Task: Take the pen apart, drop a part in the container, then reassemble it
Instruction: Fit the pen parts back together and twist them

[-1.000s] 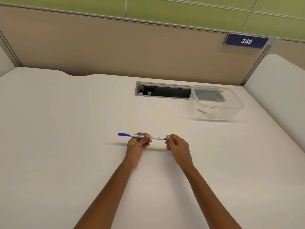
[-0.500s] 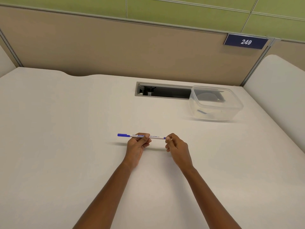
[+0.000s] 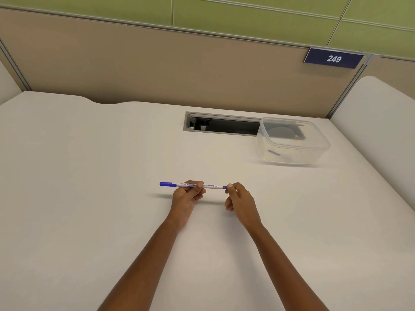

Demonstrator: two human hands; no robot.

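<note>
A slim white pen (image 3: 211,186) with a blue cap on its left end is held level above the white desk (image 3: 89,198). My left hand (image 3: 188,198) grips the pen's barrel near the middle. My right hand (image 3: 240,199) pinches the small blue piece at the pen's right end with thumb and fingertips. A clear plastic container (image 3: 292,142) stands open at the back right, well beyond both hands; a small bluish mark shows through its near wall.
A rectangular cable slot (image 3: 220,125) is cut into the desk beside the container. A beige partition (image 3: 157,68) with a "249" sign (image 3: 334,58) closes the back. A white side panel (image 3: 379,122) rises on the right.
Both hands and the pen stay almost in place. The view has shifted slightly; the grip looks the same.
</note>
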